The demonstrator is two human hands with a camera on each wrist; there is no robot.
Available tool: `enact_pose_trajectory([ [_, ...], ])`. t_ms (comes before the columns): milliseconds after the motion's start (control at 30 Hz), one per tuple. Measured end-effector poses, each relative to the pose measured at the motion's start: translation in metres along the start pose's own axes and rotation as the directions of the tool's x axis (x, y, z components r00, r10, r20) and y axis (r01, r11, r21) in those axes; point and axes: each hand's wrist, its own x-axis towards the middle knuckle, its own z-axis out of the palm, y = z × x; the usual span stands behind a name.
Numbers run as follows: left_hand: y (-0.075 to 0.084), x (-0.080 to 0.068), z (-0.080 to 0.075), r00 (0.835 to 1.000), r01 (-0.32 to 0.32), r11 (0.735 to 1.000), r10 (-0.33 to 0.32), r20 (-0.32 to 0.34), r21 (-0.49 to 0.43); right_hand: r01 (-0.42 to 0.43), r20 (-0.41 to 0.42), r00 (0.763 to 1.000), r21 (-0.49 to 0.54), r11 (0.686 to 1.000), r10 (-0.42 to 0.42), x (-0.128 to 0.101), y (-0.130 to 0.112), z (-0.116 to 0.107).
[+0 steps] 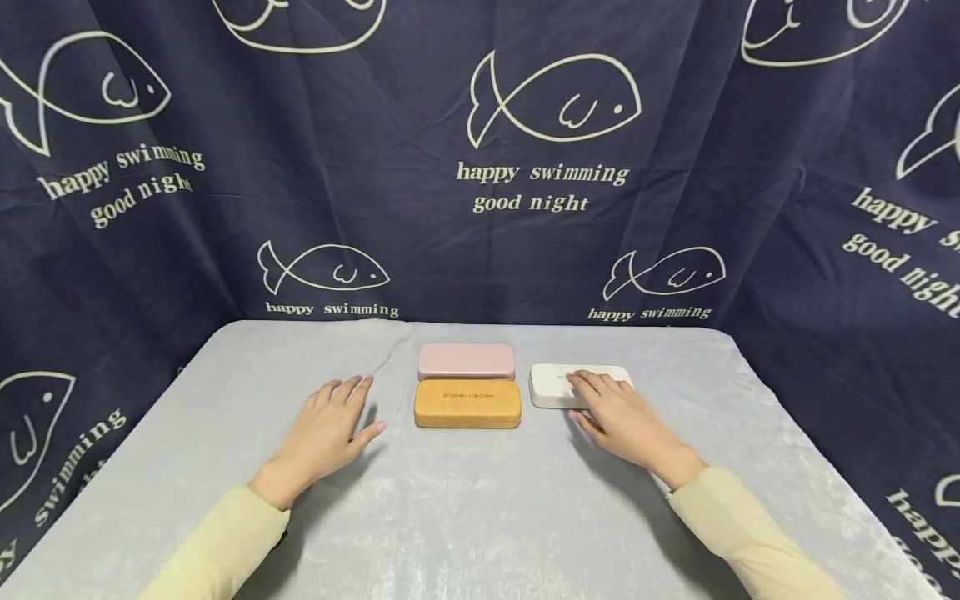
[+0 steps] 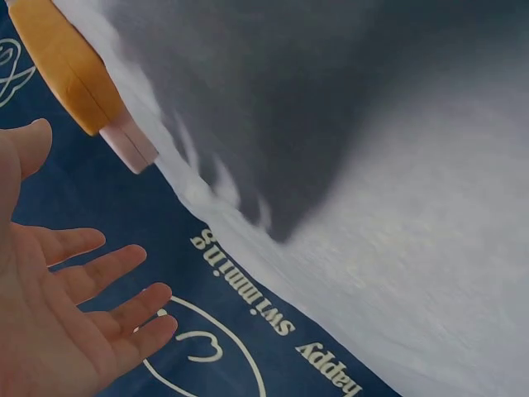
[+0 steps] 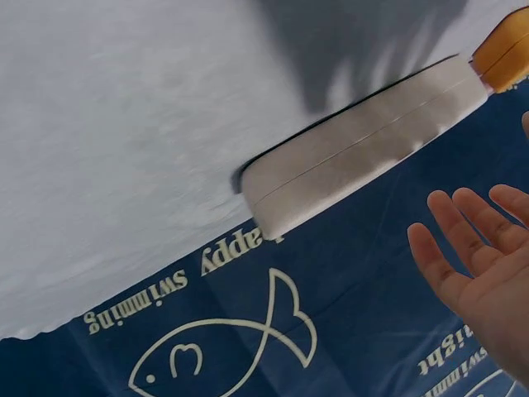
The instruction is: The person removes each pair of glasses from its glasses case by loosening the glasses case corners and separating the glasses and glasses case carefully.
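Note:
Three hard, rounded glasses cases lie on the table. The pink case (image 1: 467,360) is at the back, with the yellow-orange case (image 1: 467,404) directly in front of it, lettering on its lid. To their right is the white case (image 1: 551,385), partly covered by my right hand (image 1: 618,417) in the head view. The right wrist view has those fingers (image 3: 463,236) relaxed and apart from the white case. My left hand (image 1: 326,429) is held over the table left of the orange case, fingers spread, nothing in it. All three lids are down.
A pale grey-blue cloth covers the table (image 1: 450,517). Dark blue curtains (image 1: 555,250) with white fish drawings and lettering hang behind and along both sides. Both hands cast shadows on the cloth.

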Motion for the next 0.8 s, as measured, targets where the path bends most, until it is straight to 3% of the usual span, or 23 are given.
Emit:
enact_pose_trajectory([
  [467,0.019,0.012,0.004,0.998,-0.059,0.998,0.059,0.028,0.014,0.018,0.094,0.995,0.066,0.998,-0.024,0.024,-0.024,0.008],
  [800,0.027,0.023,0.014,0.995,-0.075,0.997,0.074,0.059,0.011,0.05,0.114,0.992,0.045,0.998,-0.055,0.039,-0.037,0.019],
])
